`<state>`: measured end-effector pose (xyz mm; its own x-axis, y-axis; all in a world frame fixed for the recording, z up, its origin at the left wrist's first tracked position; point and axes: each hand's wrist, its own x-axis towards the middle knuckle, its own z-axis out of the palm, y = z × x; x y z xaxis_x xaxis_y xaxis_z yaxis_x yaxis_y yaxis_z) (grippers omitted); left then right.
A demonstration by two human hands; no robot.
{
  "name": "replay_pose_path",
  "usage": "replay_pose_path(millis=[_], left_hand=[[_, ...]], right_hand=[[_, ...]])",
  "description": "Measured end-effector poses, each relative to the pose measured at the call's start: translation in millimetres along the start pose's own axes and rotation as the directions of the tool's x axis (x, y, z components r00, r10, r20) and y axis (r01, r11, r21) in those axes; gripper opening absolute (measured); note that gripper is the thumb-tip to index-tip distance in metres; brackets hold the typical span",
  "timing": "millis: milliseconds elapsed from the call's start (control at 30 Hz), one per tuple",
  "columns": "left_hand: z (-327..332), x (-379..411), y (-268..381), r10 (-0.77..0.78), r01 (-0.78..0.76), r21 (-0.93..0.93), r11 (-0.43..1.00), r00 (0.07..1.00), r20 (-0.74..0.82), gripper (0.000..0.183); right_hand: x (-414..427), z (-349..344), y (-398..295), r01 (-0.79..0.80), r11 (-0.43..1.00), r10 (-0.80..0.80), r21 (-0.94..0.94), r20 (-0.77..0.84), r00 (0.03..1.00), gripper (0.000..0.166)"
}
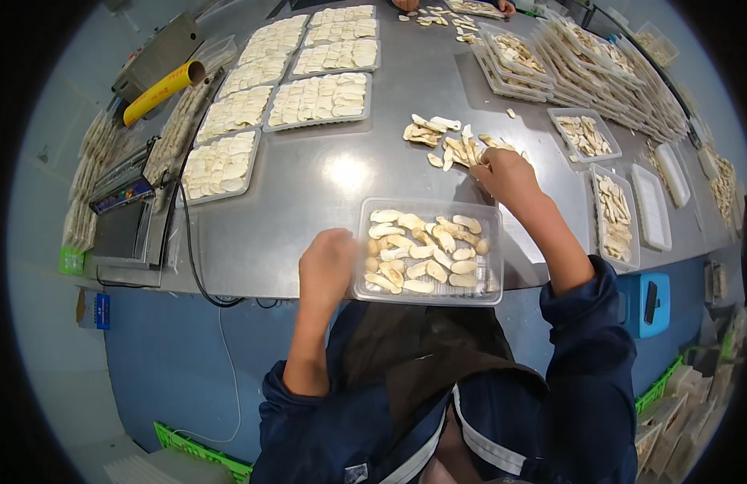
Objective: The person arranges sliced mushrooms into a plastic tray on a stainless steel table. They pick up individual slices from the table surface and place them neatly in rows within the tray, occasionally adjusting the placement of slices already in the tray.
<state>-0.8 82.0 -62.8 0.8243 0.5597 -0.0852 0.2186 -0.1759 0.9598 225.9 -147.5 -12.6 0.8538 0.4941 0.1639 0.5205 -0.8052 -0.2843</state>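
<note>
A clear plastic tray (431,299) lies at the table's front edge before me, its front rim over the edge. Pale mushroom slices (436,271) are spread in loose rows across its bottom. My left hand (326,260), slightly blurred, is beside the tray's left rim with fingers curled; whether it grips the rim is hidden. Beyond the tray, my right hand (507,175) reaches down to a loose pile of mushroom slices (461,151). Its fingertips are at the pile's edge, and I cannot see whether a slice is between them. A smaller heap of slices (423,132) lies just left of that pile.
Filled trays (317,100) stand in rows at the back left. Stacked trays of slices (603,78) rise at the back right. Smaller trays (615,212) line the right side. A bench scale (122,233) and black cable (189,242) are left. Another person's hands (406,5) work across the table.
</note>
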Motion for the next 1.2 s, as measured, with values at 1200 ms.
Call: replay_pose_path(millis=[1200], left_hand=[[78.7,118.9,79.9,0.465,-0.583,0.567,0.581,0.81,0.357,0.021]], right_hand=[[-14.2,-22.7,14.5,-0.287,0.849,0.218,0.443,0.201,0.955,0.029]])
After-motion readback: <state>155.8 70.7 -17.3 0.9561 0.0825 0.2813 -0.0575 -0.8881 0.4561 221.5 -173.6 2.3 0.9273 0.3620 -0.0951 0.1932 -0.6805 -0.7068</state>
